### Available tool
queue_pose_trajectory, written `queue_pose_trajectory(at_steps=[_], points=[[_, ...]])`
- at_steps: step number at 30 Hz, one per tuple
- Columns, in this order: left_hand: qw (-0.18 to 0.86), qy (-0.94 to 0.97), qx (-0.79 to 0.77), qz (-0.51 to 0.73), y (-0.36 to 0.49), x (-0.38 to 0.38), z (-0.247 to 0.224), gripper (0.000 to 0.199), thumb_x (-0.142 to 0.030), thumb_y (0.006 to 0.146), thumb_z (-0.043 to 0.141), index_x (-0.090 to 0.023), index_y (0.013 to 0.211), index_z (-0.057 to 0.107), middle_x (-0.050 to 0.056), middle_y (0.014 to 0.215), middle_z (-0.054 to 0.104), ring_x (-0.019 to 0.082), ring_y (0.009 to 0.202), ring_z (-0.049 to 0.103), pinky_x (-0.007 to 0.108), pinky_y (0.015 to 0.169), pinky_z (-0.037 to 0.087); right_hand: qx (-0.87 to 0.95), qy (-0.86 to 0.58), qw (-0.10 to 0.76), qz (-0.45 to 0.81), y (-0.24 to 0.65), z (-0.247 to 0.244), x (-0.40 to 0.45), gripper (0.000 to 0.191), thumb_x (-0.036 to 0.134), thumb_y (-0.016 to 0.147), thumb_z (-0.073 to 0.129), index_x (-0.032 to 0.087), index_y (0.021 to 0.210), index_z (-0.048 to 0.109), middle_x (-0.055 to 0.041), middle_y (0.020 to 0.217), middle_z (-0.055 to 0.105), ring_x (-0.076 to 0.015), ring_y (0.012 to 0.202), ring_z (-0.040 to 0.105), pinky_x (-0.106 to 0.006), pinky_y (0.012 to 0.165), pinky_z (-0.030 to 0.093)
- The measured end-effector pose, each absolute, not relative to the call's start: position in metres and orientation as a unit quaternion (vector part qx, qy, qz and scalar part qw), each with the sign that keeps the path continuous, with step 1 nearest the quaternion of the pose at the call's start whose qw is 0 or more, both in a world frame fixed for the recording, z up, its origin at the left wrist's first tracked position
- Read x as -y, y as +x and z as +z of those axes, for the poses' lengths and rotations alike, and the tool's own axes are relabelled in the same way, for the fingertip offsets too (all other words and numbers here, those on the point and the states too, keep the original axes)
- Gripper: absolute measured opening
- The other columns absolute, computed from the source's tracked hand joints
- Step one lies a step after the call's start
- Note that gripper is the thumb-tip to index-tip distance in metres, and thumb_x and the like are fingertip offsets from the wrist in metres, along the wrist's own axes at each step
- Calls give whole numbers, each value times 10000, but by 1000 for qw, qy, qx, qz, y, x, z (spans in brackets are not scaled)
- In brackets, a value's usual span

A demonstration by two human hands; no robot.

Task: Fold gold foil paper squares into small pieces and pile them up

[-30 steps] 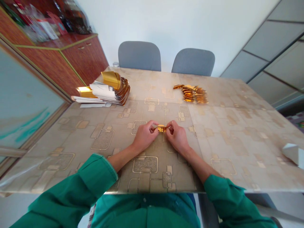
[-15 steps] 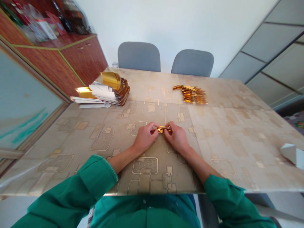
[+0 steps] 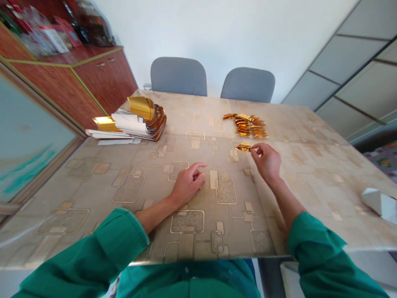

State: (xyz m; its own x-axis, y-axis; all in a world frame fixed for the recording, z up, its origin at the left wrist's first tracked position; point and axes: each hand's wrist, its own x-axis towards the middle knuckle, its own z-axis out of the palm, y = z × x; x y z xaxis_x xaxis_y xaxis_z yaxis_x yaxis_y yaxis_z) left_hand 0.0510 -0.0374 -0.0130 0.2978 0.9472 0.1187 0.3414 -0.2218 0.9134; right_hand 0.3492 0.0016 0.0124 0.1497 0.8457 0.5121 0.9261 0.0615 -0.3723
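Between thumb and fingers, my right hand pinches one end of a small folded piece of gold paper, held out to the left of the fingertips. My left hand rests over the table's middle, index finger stretched out and apart from the thumb, holding nothing. Beyond the right hand lies a pile of folded gold paper pieces, lined up in rows. Toward the far left sits a stack of gold and white paper sheets, curled and bent over on itself.
A patterned cloth covers the table. Two grey chairs stand at its far side. A white folded paper lies near the right edge. To the left are a wooden cabinet and a framed glass panel.
My right hand has carried the folded gold paper away from the left hand, forward and to the right. My left hand has let go of it and stayed near its place.
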Motion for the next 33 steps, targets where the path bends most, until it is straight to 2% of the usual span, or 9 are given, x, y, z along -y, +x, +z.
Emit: queue_pose_trajectory(at_steps=[5, 10, 16, 33], points=[[424, 686, -470, 359, 51, 35, -12, 292, -268, 894, 487, -169, 1117, 649, -28, 662, 675, 84, 454, 587, 183, 492, 445, 630, -727, 230, -148, 411, 6, -24, 121, 240, 846, 591, 189, 904, 685, -64, 779, 668, -192, 711, 546, -292, 626, 288], [447, 667, -475, 361, 51, 33, -13, 299, -279, 887, 486, -152, 1096, 659, -20, 643, 664, 83, 447, 576, 170, 455, 425, 630, -741, 167, -159, 448, -3, -44, 140, 257, 873, 570, 187, 919, 682, -92, 849, 689, -192, 716, 540, -294, 612, 268], [464, 650, -477, 367, 51, 33, -15, 298, -276, 888, 483, -147, 1091, 659, -23, 641, 648, 75, 446, 565, 157, 431, 411, 613, -762, 154, -142, 465, -15, -64, 182, 292, 880, 552, 194, 955, 685, -94, 889, 694, -210, 727, 566, -287, 578, 256], [471, 642, -485, 362, 50, 34, -14, 273, -256, 893, 489, -143, 1060, 673, -15, 645, 648, 66, 450, 562, 142, 422, 407, 613, -765, 148, -132, 470, -16, -86, 182, 296, 887, 531, 202, 972, 661, -109, 959, 705, -224, 776, 580, -305, 614, 297]])
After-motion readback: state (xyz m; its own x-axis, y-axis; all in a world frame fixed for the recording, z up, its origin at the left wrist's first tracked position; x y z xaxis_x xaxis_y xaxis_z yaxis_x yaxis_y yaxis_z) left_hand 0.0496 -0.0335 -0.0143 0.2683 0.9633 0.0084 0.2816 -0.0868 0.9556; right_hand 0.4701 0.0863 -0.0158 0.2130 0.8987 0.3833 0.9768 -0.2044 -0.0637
